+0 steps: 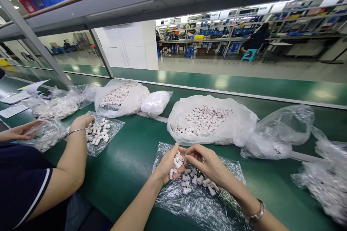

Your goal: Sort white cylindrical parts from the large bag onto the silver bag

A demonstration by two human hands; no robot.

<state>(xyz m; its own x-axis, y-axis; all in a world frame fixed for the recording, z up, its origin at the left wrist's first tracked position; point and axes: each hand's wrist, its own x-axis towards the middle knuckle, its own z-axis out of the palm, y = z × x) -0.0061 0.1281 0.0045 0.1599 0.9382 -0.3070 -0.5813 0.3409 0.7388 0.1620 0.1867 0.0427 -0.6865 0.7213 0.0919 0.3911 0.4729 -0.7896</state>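
Several small white plastic fittings [176,162] lie in the cupped palm of my left hand [169,166], its fingers curled around them. Beside it, my right hand [204,160] has its thumb and fingers drawn together near the left fingertips; whatever is between them is hidden. Below both hands, more loose white fittings [200,180] are scattered on a clear plastic bag [179,202] spread flat on the green table [130,173]. Just beyond my hands, a large open plastic bag [244,119] bulges with many of the same fittings.
To the left, a co-worker's hand [82,121] reaches over fittings on another flat clear bag [116,126]. Filled bags [132,95] stand along the back, with a bag of white pieces [325,184] at right. An overhead shelf [135,7] crosses above.
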